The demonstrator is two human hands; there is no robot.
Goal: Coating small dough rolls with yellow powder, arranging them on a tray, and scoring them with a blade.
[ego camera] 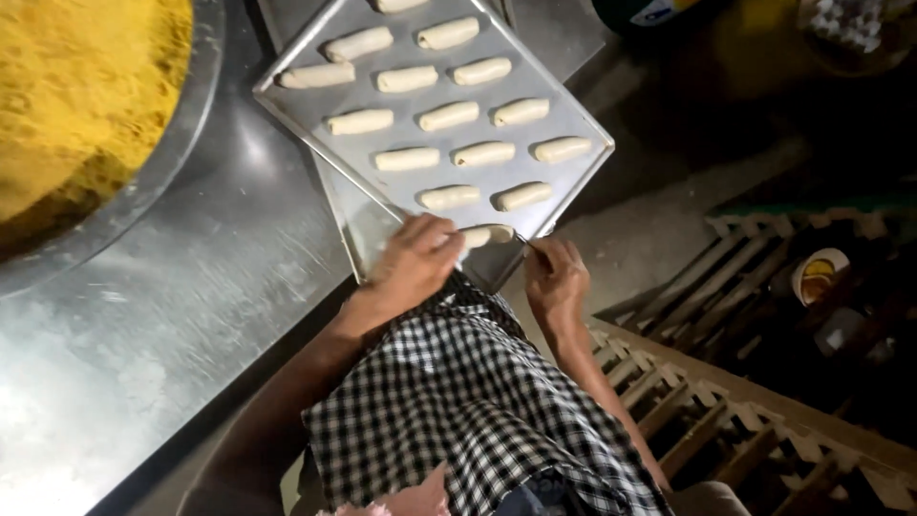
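The dough roll is pinched by the left hand; the right hand closes on the tray edge, which overhangs the counter and could tip.

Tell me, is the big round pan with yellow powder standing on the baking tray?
No, the round pan of yellow powder stands on the steel table, left of the baking tray and apart from it.

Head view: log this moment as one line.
left hand: on dough roll | right hand: at baking tray corner, pinching something thin | tray: rows of dough rolls | left: bowl of yellow powder
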